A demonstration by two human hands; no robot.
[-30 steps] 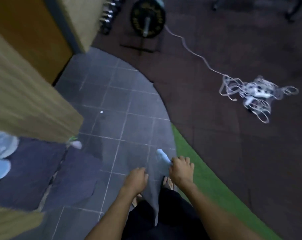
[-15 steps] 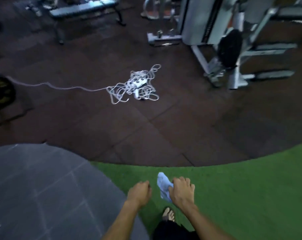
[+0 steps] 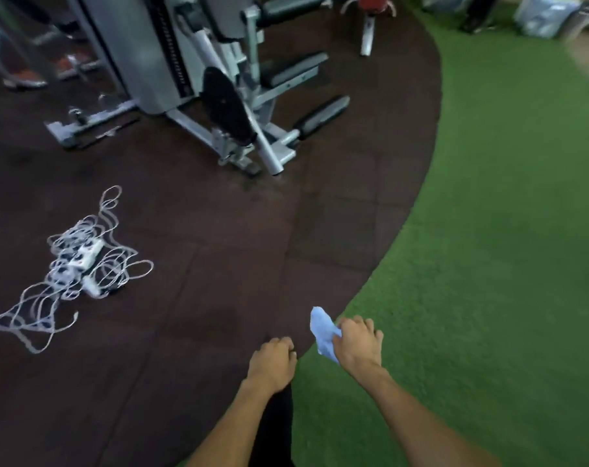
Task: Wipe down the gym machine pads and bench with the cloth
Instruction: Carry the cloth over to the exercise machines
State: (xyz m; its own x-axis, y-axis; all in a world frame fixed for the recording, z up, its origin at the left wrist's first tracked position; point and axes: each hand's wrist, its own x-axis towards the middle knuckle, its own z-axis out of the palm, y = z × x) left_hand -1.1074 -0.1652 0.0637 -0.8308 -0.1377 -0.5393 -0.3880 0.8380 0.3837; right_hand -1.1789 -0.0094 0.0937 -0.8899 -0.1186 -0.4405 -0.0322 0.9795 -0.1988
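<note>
My right hand is shut on a light blue cloth, which sticks out to the left of my fingers, low in the head view. My left hand hangs beside it with curled fingers and nothing in it. A grey gym machine stands far ahead at the top left. It has a black seat pad, a black roller pad low on its right, and a black oval pad in front. Both hands are well short of the machine.
A tangle of white cable with a power strip lies on the dark rubber floor to the left. Green turf curves along the right. A red-and-white stand and bags are at the top right.
The view has swung right from the tiled entrance floor to the machine, which is now closer. The cable tangle has shifted to the left. My right hand keeps the cloth.
</note>
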